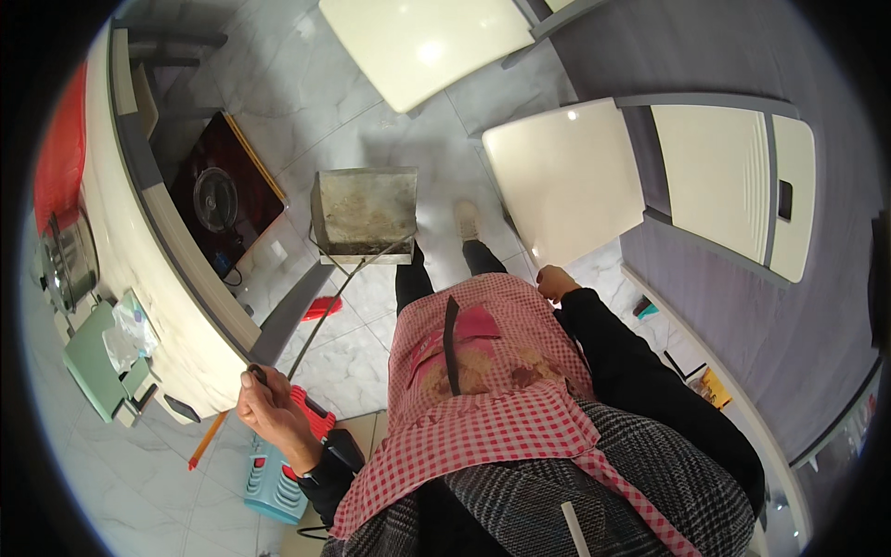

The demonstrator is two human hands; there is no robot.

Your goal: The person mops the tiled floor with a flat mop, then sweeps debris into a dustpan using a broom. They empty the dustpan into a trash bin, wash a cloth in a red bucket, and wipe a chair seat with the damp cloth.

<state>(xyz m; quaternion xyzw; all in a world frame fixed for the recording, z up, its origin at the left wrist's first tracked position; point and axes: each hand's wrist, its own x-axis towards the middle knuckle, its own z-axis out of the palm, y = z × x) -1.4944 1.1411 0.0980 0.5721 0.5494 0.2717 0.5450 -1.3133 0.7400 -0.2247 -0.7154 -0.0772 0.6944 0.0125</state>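
Observation:
A metal dustpan (367,209) with a long thin rod handle (317,327) rests on or just above the tiled floor before me. My left hand (271,407) is closed around the upper end of that handle, beside the table's corner. The dark tip of the handle shows between thumb and fingers. The pan looks stained along its inner back edge, and I see no clear debris in it. My right hand (557,283) hangs by my apron (480,432), close to a cream chair seat (567,181). Its fingers are curled and partly hidden, with no object visible in them.
A marble-look table (188,362) stands at left, carrying a pot (69,261) and a tissue pack (132,331). Beneath it is a dark board (226,195) with a round lid-like object. Another chair seat (424,49) is ahead. A blue plastic crate-like item (275,480) stands low left.

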